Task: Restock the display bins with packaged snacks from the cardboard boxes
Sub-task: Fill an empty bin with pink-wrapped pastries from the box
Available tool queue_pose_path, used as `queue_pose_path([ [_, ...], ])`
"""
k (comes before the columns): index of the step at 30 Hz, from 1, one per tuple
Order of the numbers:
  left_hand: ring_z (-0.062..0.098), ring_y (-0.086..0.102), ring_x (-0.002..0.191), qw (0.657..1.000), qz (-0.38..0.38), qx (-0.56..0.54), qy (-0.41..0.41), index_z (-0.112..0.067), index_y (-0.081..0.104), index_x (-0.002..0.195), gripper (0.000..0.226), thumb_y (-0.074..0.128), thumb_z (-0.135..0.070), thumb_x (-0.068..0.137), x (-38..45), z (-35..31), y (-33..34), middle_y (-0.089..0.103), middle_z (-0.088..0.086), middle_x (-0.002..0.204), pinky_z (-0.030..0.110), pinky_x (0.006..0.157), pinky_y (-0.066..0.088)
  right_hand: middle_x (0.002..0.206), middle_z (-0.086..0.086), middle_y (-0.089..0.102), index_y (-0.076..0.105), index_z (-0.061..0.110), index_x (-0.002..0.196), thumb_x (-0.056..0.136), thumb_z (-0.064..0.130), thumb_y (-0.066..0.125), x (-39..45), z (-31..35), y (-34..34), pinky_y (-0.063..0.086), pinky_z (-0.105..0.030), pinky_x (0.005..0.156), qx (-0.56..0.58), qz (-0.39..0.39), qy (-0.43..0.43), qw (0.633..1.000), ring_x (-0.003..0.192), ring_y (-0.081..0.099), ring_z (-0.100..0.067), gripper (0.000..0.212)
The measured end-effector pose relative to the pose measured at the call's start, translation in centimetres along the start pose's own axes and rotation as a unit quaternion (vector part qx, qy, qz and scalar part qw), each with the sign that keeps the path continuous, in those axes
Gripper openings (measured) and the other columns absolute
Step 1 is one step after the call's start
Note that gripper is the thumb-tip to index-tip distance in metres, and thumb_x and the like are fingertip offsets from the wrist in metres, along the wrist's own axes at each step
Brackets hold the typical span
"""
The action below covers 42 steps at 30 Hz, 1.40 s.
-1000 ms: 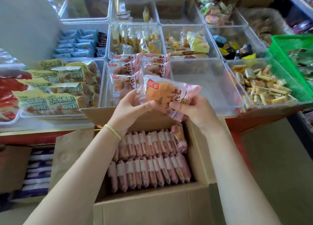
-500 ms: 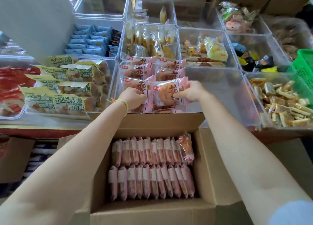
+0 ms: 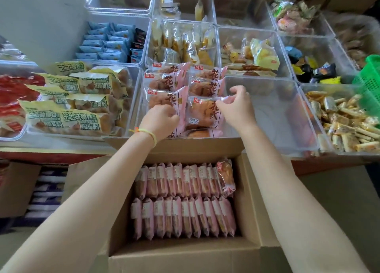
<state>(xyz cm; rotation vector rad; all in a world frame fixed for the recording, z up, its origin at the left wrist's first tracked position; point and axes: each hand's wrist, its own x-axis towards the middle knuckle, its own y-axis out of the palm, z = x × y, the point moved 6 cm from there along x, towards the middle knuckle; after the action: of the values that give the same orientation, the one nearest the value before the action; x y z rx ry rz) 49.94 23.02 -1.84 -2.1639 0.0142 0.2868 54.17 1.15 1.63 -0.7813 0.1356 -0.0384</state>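
Partly restocked — right hand [image 3: 236, 110] pinching the top corner of a pink bread packet [image 3: 202, 114] stood in the clear bin [image 3: 273, 116], left hand [image 3: 159, 120] curled on the neighbouring packet's edge, bare bin space beyond the right-hand grip, two full rows still below both in the cardboard box [image 3: 185, 256].

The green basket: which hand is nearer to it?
Right. The right hand is in the middle bin, well left of the green basket; the left hand is further left.

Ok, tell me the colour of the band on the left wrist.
Yellow: a thin band around the left wrist, just below the left hand. The head view, the only one, shows it.
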Motion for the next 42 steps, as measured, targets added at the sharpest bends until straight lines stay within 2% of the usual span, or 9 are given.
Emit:
queue_pose_path([
  [2,0.018,0.06,0.086,0.986,-0.126,-0.092,0.06,-0.013,0.072,0.097,0.019,0.055,-0.019,0.092,-3.8,-2.4,-2.4,0.065,-0.003,0.09,0.03,0.078,0.047,0.091,-0.004,0.07,0.067,0.014,0.098,0.095,0.025,0.058,-4.9,0.7,-1.9,0.054,-0.033,0.069,0.12,0.043,-0.04,0.991,0.084,0.067,-0.02,0.014],
  [6,0.007,0.058,0.061,0.968,-0.124,-0.175,0.133,-0.018,0.071,0.08,0.017,0.057,-0.022,0.089,-11.0,-3.4,0.1,0.065,-0.01,0.066,0.026,0.059,0.047,0.055,-0.009,0.065,0.06,0.01,0.05,0.1,0.02,0.053,-14.0,-2.6,-1.9,0.048,-0.028,0.059,0.195,0.086,-0.011,0.977,0.054,0.061,-0.028,0.052],
  [9,0.007,0.053,0.054,0.985,-0.024,-0.141,0.093,-0.019,0.07,0.077,0.017,0.06,-0.022,0.09,-13.2,-1.1,5.7,0.063,-0.006,0.06,0.029,0.056,0.046,0.062,-0.007,0.064,0.063,0.006,0.065,0.097,0.029,0.057,-15.6,-10.0,2.3,0.041,-0.028,0.059,-0.024,0.085,0.08,0.993,0.063,0.063,-0.023,0.04],
  [14,0.013,0.054,0.058,0.994,0.036,-0.104,0.019,-0.017,0.074,0.098,0.019,0.058,-0.025,0.094,-13.7,1.7,9.2,0.065,-0.004,0.066,0.028,0.057,0.041,0.122,-0.007,0.057,0.056,0.014,0.127,0.099,0.044,0.048,-16.7,-16.8,8.1,0.049,-0.03,0.077,-0.272,0.216,0.171,0.922,0.108,0.062,-0.028,0.042],
  [23,0.003,0.056,0.059,0.99,0.025,-0.136,0.008,-0.022,0.073,0.089,0.018,0.056,-0.025,0.094,-14.3,1.8,7.6,0.069,-0.008,0.073,0.025,0.058,0.042,0.106,-0.01,0.069,0.065,0.012,0.105,0.099,0.024,0.046,-16.1,-14.8,7.6,0.044,-0.03,0.07,-0.252,0.108,0.163,0.948,0.101,0.066,-0.032,0.024],
  [28,0.01,0.059,0.093,0.987,0.048,-0.152,-0.03,-0.024,0.071,0.103,0.018,0.057,-0.025,0.092,-14.0,2.1,8.2,0.067,-0.006,0.099,0.027,0.08,0.044,0.075,0.001,0.053,0.067,0.002,0.079,0.084,0.008,0.066,-16.5,-13.1,6.1,0.04,-0.03,0.068,-0.015,0.042,0.07,0.997,0.084,0.058,-0.03,0.008],
  [31,0.018,0.048,0.126,0.978,0.066,-0.179,-0.082,-0.019,0.051,0.137,0.052,0.064,-0.036,0.089,-14.2,2.5,8.3,0.053,0.002,0.132,0.029,0.101,0.039,0.081,-0.002,0.065,0.066,0.008,0.087,0.089,0.012,0.068,-16.8,-10.7,5.4,0.044,-0.017,0.065,0.185,0.09,0.101,0.973,0.076,0.058,-0.012,0.005],
  [35,0.014,0.047,0.133,0.95,0.076,-0.279,-0.12,-0.022,0.032,0.15,0.105,0.07,-0.073,0.066,-14.7,3.3,7.5,0.049,-0.005,0.144,0.039,0.111,0.039,0.087,-0.004,0.071,0.068,0.017,0.091,0.094,0.013,0.063,-16.3,-8.7,5.1,0.054,-0.046,0.086,0.356,0.093,0.138,0.92,0.085,0.066,-0.02,0.007],
  [42,0.027,0.069,0.106,0.852,0.072,-0.511,-0.088,-0.015,0.067,0.112,0.035,0.071,-0.04,0.087,-15.2,1.6,5.7,0.074,0.008,0.108,0.049,0.099,0.051,0.099,-0.022,0.072,0.071,0.012,0.103,0.097,0.018,0.063,-16.8,-5.6,5.7,0.057,-0.053,0.085,0.486,0.09,0.197,0.847,0.085,0.071,-0.03,0.012],
])
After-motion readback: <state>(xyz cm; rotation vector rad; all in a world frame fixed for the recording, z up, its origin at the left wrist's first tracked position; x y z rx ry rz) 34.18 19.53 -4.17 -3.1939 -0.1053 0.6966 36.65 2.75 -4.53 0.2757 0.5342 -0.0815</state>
